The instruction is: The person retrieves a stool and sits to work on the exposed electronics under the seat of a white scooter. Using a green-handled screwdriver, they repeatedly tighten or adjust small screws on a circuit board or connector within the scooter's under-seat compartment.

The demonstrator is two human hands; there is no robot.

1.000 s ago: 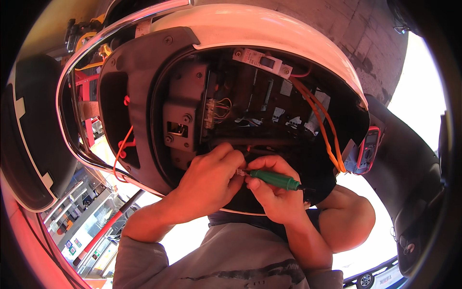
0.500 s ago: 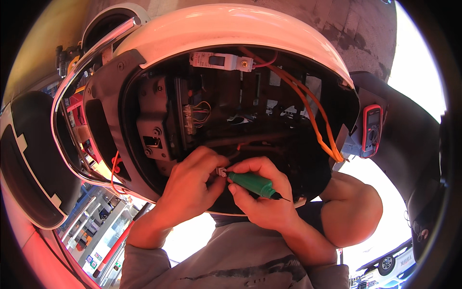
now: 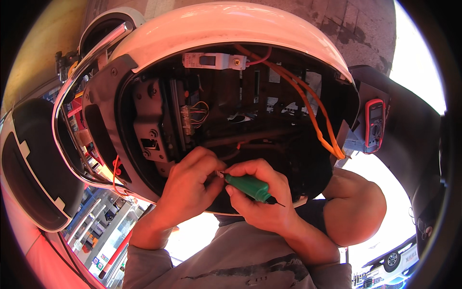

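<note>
Both my hands meet over the near edge of the open body of a scooter-like vehicle. My left hand pinches a small pale connector-like piece between thumb and fingertips; the fingers partly cover it. My right hand is closed around a thick green-handled probe, with a thin black end sticking out toward my wrist. The front end of the probe points left, right at the small piece. I cannot tell whether its tip touches or enters the piece.
A white breaker switch sits along the cavity's far rim. Orange cables run down the right side. A multi-plug with thin wires is at the left inside. A red multimeter rests at right. My knee stands beside the opening.
The whole view has shifted slightly. My hands stay together, and the green probe's front end is a little closer to the small piece, which shows less between my left fingers.
</note>
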